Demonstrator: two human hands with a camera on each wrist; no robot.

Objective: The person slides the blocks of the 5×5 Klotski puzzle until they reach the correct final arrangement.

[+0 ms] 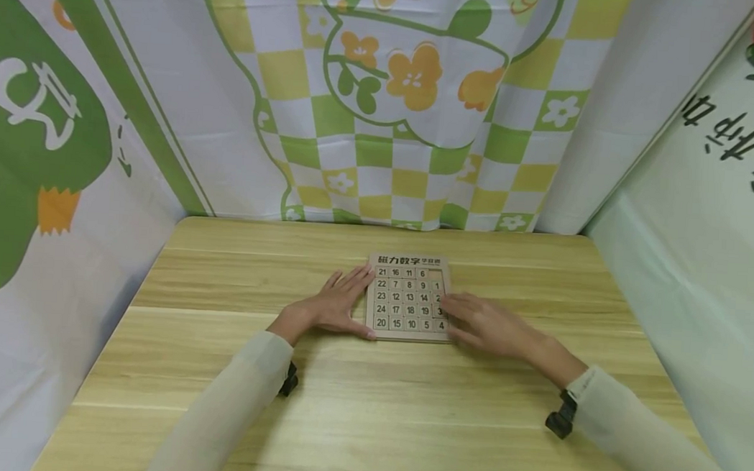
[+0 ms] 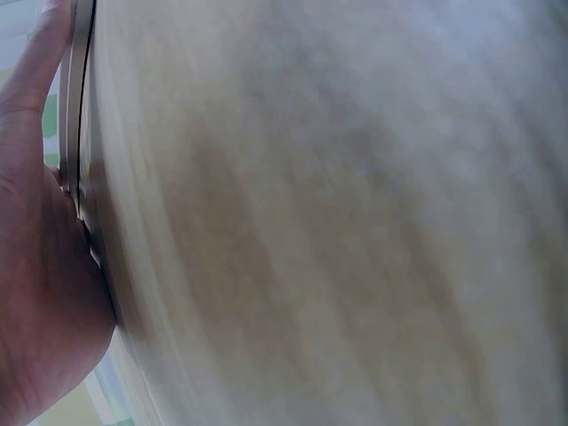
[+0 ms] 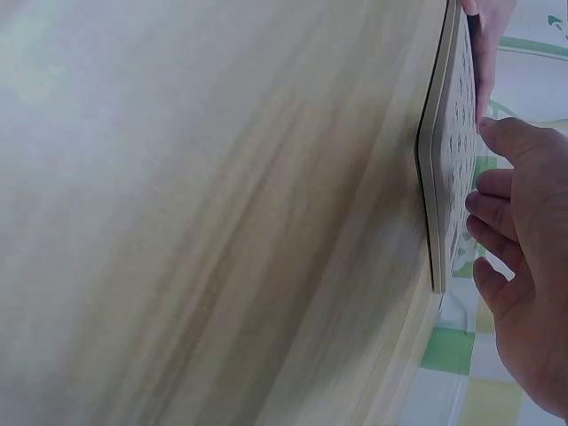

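A square wooden number slide puzzle (image 1: 412, 261) lies flat on the table, with numbered tiles (image 1: 410, 297) in rows. Its top right cell holds no tile. My left hand (image 1: 339, 304) is spread along the puzzle's left edge, fingers at the upper side and thumb at the lower left corner. On the right, my right hand (image 1: 489, 324) has its fingertips over the right column, around tiles 2 and 3, partly covering them. Those fingers are loosely bent in the right wrist view, and the puzzle's edge (image 3: 432, 151) shows beside them. The left wrist view shows the left hand (image 2: 44, 293) against the edge.
The light wood-grain table (image 1: 365, 422) extends around the puzzle. A patterned cloth (image 1: 395, 150) hangs behind the table's far edge, with printed cloths (image 1: 31, 171) at the sides. Each wrist bears a black strapped device (image 1: 560, 419).
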